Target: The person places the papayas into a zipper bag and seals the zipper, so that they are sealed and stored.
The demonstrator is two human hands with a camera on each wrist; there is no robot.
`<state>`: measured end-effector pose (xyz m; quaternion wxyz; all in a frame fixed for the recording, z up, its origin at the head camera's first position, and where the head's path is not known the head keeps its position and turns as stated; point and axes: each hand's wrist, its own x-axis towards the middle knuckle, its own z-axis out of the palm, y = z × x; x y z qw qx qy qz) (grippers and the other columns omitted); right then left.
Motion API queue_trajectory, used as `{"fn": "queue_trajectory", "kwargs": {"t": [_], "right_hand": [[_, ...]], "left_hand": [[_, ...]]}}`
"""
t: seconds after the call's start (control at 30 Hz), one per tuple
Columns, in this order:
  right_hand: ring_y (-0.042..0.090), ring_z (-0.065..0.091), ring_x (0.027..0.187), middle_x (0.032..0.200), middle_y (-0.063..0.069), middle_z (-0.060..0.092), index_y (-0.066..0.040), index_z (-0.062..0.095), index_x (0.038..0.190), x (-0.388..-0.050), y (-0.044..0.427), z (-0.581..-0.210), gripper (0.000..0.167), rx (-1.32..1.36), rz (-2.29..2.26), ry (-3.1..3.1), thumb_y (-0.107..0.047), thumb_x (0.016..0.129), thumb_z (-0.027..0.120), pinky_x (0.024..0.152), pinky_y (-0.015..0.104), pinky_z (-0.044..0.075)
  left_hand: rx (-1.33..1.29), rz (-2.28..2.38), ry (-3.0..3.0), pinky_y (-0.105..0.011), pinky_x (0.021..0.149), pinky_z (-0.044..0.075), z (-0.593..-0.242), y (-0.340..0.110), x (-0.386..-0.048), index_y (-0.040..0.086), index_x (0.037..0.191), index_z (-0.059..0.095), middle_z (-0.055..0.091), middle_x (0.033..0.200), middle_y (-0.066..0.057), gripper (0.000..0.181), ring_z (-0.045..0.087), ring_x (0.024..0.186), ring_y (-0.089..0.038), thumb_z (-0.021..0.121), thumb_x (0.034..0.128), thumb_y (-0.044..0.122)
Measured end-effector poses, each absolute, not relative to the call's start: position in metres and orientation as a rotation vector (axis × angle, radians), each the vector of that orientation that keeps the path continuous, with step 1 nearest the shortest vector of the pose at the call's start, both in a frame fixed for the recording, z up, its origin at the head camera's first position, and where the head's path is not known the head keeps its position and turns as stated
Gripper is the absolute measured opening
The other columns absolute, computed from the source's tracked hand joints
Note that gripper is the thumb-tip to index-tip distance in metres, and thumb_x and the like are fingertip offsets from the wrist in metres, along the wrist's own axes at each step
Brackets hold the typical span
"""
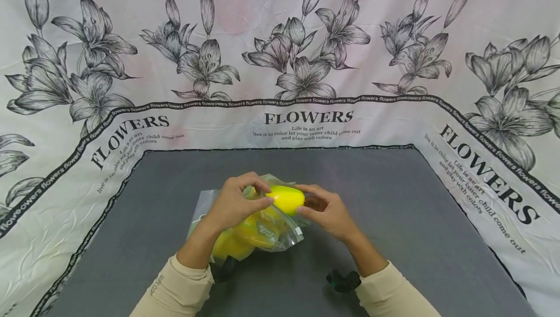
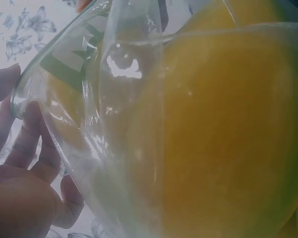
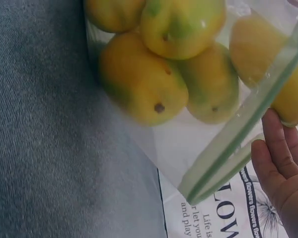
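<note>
A clear zip bag (image 1: pixel 288 241) with a slider closure lies in the middle of the table, holding several yellow-green mangoes (image 3: pixel 141 82). My left hand (image 1: pixel 236 202) pinches the bag's rim near its mouth; the left wrist view shows that hand (image 2: pixel 25 193) beside the clear plastic, with a mango (image 2: pixel 218 129) filling much of the picture. At the mouth sits a bright yellow mango (image 1: pixel 286 199), partly beyond the zip edge. My right hand (image 1: pixel 330 212) holds its right end between thumb and fingers. In the right wrist view, the right fingertips (image 3: pixel 272 121) touch this mango's underside.
The grey tabletop (image 1: pixel 385 190) spreads around the bag. Behind it and along both sides hangs a white cloth (image 1: pixel 302 127) printed with flowers and lettering. Dark wrist-worn devices (image 1: pixel 343 280) sit under the beige sleeves (image 1: pixel 393 292).
</note>
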<state>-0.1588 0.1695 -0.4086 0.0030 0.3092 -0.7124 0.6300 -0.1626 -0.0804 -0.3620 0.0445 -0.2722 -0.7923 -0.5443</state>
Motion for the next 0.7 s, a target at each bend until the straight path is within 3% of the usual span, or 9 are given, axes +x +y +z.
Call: {"fn": "queue_trajectory", "kwargs": {"t": [0.37,0.7], "right_hand": [[0.034,0.061,0.089,0.114,0.016,0.06,0.007,0.055,0.13,-0.157,0.15,-0.394,0.044,0.982,1.837,-2.32,0.004,0.087,0.068,0.075,0.04,0.054],[0.034,0.061,0.104,0.119,0.019,0.055,0.008,0.049,0.135,-0.173,0.154,-0.422,0.041,1.085,1.945,-2.251,0.007,0.095,0.055,0.081,0.038,0.053]], "left_hand": [[-0.814,-1.682,-2.41,-0.044,0.076,0.044,-0.359,-0.081,-0.163,0.009,0.09,0.072,0.059,0.082,0.0,0.011,0.053,0.082,-0.024,0.079,0.0815,0.013],[-0.786,-1.696,-2.437,-0.038,0.07,0.045,-0.358,-0.081,-0.162,0.008,0.089,0.072,0.058,0.083,-0.002,0.012,0.052,0.083,-0.024,0.079,0.0813,0.013]]}}
